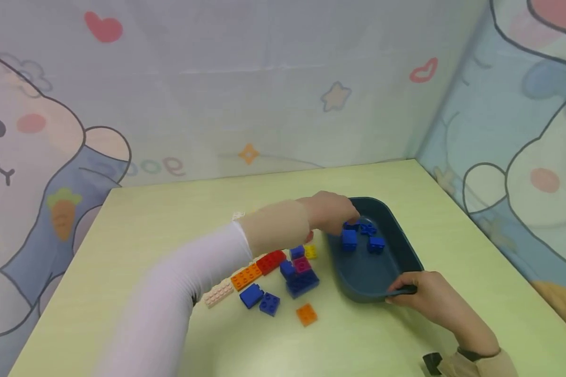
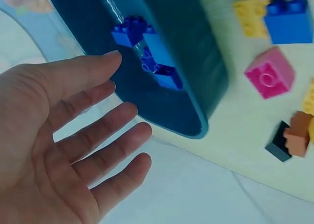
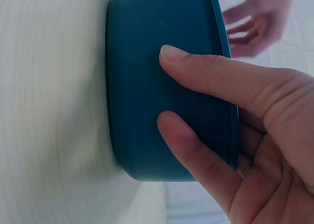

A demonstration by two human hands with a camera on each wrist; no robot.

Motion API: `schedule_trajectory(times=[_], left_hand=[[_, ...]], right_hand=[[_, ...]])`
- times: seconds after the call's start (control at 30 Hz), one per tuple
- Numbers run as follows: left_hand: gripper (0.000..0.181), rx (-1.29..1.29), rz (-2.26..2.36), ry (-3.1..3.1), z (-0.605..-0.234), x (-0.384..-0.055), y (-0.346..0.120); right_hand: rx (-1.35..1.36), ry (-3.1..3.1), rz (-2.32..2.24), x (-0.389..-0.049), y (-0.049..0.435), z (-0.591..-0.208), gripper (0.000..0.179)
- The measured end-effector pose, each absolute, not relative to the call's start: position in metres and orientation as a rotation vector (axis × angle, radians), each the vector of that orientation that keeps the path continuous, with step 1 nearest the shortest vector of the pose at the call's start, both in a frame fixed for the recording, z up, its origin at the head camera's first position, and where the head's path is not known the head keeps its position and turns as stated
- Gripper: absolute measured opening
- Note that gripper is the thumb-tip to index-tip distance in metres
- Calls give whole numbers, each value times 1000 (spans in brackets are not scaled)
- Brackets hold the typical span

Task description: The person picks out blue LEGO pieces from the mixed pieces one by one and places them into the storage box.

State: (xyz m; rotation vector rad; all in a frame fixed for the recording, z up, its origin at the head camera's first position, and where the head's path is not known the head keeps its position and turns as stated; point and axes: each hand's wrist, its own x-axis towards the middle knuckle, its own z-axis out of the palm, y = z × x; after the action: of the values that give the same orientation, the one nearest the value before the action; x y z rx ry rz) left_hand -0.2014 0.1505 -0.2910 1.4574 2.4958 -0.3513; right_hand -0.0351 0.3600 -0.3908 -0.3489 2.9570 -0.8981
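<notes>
Head view, mid-right: right hand [image 1: 429, 298] pinches smooth, rounded plastic tray [image 1: 407, 251] – left hand [image 1: 330, 212] spread wide above studded blue bricks [image 1: 360, 236].

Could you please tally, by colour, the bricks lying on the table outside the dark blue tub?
Blue bricks: 5
Orange bricks: 2
Red brick: 1
Yellow brick: 1
Pink brick: 1
Cream brick: 1
Total outside the tub: 11, though the left arm may hide more.
</notes>
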Motion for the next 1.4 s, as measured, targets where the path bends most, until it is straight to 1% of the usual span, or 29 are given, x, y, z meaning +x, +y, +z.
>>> schedule_trajectory(times=[0.17,0.37,0.57,0.77,0.87,1.03,1.2,1.4], left_hand=[[39,1474,-351,2488,-289,-190,123],[39,1485,-299,2498,-297,-173,83],[39,1394,-229,2505,-310,-162,38],[40,1264,-134,2500,-330,-150,2],[41,1187,-79,2510,-341,-144,-8],[36,1108,-37,2500,-356,-137,-17],[35,1071,-9,2492,-370,-132,-21],[31,1021,95,2531,-378,-128,-25]], right_hand=[[-325,2953,-880,-35,361,-389,11],[-317,2956,-870,-35,364,-389,11],[-316,2965,-876,-35,364,-389,10],[-321,2970,-858,-35,365,-392,10],[-311,2970,-847,-34,365,-392,10],[-316,2967,-855,-35,365,-393,10],[-305,2972,-865,-36,363,-396,10],[-321,2977,-866,-38,362,-396,10]])
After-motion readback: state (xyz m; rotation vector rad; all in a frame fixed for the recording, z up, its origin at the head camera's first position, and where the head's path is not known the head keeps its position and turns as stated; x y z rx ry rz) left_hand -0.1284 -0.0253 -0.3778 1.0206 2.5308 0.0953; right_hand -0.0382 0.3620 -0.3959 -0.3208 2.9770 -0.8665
